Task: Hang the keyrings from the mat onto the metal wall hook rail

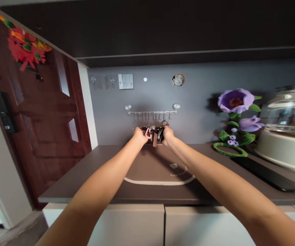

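Observation:
Both arms reach forward to the back of the counter. My left hand [140, 135] is closed around a small bunch with a pink clip [148, 133] and dark pieces, which look like keys. My right hand [169, 134] is closed on a glossy black piece [160, 134] that looks like a key fob, with a ring above it. Between the hands hangs a brown strap [155, 140]. Just above them, a clear hook rail [152, 112] with several small hooks is fixed to the grey wall. Under the hands lies a brown mat [147, 167] with a pale edge.
On the right of the counter [67, 181] stand purple plush flowers [236, 100], a black phone-like slab [269, 174] and a domed cream appliance [285, 143]. A dark shelf [162, 27] overhangs above. Wall switches [125, 81] sit above the rail; a red-brown door [47, 119] is at left.

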Tool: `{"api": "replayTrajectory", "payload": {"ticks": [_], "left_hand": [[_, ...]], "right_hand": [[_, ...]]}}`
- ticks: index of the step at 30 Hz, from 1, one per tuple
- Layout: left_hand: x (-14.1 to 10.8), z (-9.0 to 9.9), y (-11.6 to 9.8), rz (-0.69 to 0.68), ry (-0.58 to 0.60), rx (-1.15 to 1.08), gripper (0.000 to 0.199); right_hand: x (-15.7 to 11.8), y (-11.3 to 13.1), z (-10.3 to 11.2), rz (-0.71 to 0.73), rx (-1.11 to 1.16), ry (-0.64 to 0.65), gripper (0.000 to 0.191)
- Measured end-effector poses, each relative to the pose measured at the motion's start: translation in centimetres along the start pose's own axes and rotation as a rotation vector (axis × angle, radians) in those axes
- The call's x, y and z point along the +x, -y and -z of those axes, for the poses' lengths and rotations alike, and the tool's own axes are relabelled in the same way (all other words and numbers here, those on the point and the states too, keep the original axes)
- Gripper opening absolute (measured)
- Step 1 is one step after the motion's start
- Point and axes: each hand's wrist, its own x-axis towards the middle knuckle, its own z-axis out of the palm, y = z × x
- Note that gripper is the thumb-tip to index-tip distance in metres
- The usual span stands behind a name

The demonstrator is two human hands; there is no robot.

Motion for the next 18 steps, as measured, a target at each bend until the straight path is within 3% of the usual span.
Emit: {"api": "replayTrajectory", "payload": {"ticks": [2,4,6,9,14,16,18], "left_hand": [[-1.0,2.7,0.2,0.097,-0.017,0.114,0.019],[-1.7,5.2,-0.1,0.161,-0.033,0.296,0.016],[-2.2,7.3,-1.0,0.100,-0.035,0.439,0.012],[-2.3,9.7,-2.6,-0.028,0.026,0.789,0.005],[-2.0,12.3,-3.5,-0.410,0.095,1.180,0.007],[-2.2,12.9,-3.4,-0.433,0.150,1.230,0.008],[-2.5,13.1,-3.4,-0.357,0.213,1.247,0.014]], "right_hand": [[-1.7,-1.0,1.6,-0.231,-0.117,0.101,0.012],[-2.5,-1.6,3.7,-0.262,-0.251,0.166,0.009],[-2.3,-1.9,6.0,-0.146,-0.418,0.185,0.014],[-1.3,-1.6,8.8,0.104,-0.673,0.111,0.013],[-0.8,-0.6,10.3,0.245,-1.000,0.044,0.006],[-1.1,-0.3,10.2,0.250,-1.067,0.051,0.010],[-1.5,-0.2,10.0,0.246,-1.088,0.082,0.011]]}}
